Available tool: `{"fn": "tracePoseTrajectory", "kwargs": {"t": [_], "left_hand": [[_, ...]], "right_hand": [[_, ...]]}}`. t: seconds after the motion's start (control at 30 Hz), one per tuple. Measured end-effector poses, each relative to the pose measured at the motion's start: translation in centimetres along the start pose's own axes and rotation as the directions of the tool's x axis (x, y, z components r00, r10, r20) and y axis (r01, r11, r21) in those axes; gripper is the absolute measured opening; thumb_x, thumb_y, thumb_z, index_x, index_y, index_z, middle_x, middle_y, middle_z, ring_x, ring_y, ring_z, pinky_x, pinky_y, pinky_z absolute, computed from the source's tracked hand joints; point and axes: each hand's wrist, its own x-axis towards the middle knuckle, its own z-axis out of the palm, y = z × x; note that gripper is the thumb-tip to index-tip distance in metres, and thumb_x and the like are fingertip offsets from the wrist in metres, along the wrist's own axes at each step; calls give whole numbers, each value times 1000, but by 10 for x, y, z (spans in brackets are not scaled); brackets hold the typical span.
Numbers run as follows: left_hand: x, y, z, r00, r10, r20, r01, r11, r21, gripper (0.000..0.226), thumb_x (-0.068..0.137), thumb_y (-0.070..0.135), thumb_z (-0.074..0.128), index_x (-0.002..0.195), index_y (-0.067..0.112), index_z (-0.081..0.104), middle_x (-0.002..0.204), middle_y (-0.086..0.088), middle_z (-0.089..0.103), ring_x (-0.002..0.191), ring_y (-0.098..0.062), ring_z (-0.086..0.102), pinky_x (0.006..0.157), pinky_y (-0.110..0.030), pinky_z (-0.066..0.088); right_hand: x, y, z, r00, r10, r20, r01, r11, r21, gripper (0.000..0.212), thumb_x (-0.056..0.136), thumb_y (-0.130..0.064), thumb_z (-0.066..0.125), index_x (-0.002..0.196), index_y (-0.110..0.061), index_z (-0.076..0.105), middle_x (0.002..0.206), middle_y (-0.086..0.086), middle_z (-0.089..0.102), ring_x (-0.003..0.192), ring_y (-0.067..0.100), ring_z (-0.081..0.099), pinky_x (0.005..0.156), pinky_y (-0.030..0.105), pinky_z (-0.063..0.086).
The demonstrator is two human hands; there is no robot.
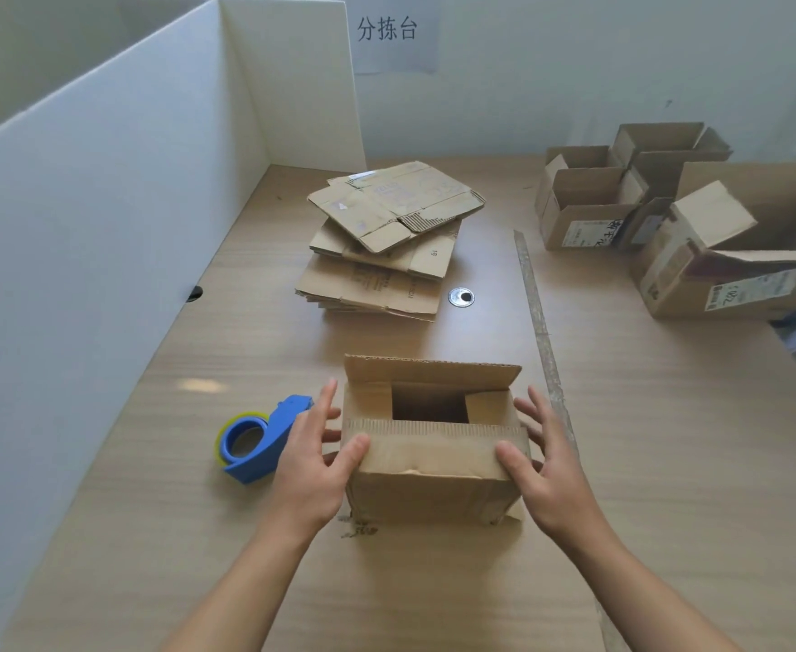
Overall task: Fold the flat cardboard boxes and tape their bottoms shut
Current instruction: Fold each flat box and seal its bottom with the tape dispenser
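Box (pixel 433 494) btwn L hand (pixel 311 463), R hand (pixel 553 472) (thumbs on flap (pixel 433 447))

Left hand (pixel 309 456), right hand (pixel 546 468), palms facing inward, fingers straight

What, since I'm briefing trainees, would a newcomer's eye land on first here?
The half-folded box in the middle foreground draws the eye, left hand and right hand flanking it with thumbs on its near flap. A blue tape dispenser lies just left of it. Behind sits a stack of flat cardboard, with open boxes far right.
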Motion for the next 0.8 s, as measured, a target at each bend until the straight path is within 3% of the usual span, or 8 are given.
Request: {"fn": "tracePoseTrajectory", "kwargs": {"t": [0.17,0.27,0.33,0.47,0.53,0.63,0.73,0.8], "left_hand": [[25,16,4,999,39,33,-42,995,88,102,80,34,75,143,60,0,132,17,33,112,-1,48,86,-21,44],[43,26,5,990,45,133,-65,986,154,87,83,30,76,146,54,22,133,12,40,115,-9,50,95,-30,45],[47,24,11,982,83,168,-117,973,201,66,84,28,75,136,47,40,129,10,47,114,-10,53,97,-34,48],[32,-1,23,982,119,150,-153,958,242,43,80,47,70,119,32,57,123,10,54,112,-5,52,97,-38,49],[24,-21,26,986,111,127,-141,954,265,47,78,55,63,116,27,63,129,10,53,118,-1,48,98,-39,49],[9,-39,32,985,119,122,-148,953,263,41,80,46,64,110,19,69,133,12,45,115,19,40,100,-26,43],[-1,-40,37,979,146,139,-183,935,304,39,85,44,63,111,15,68,136,15,38,114,12,41,93,-7,32],[-2,-37,37,983,128,134,-166,929,330,38,88,47,61,112,17,65,140,16,38,115,7,42,91,-15,35]], "right_hand": [[11,-5,-4,998,13,62,-7,995,-104,82,95,-27,64,147,-60,12,147,-11,36,131,4,43,110,44,41],[17,-8,-4,996,49,69,-45,997,-57,77,96,-32,61,138,-71,10,156,-11,29,139,12,39,116,46,34],[19,-6,-6,998,53,42,-52,998,-34,76,91,-39,61,135,-76,10,158,-14,28,142,12,37,117,48,33],[12,-3,-16,999,38,-7,-39,996,-74,85,93,-20,67,139,-67,13,148,-16,38,131,6,46,109,37,41],[10,3,-17,999,-21,41,30,973,-231,68,93,-21,68,137,-60,34,146,-16,36,131,1,43,107,33,40],[6,21,-13,990,17,141,46,899,-436,37,94,-22,66,129,-32,60,154,-2,29,144,17,31,112,23,22],[6,25,-10,984,-110,139,174,740,-650,27,95,-25,61,120,-20,67,158,11,28,149,33,18,117,36,19],[10,16,-3,961,-208,182,272,605,-748,29,91,-34,53,107,-16,69,150,15,41,144,38,27,114,51,29]]}}
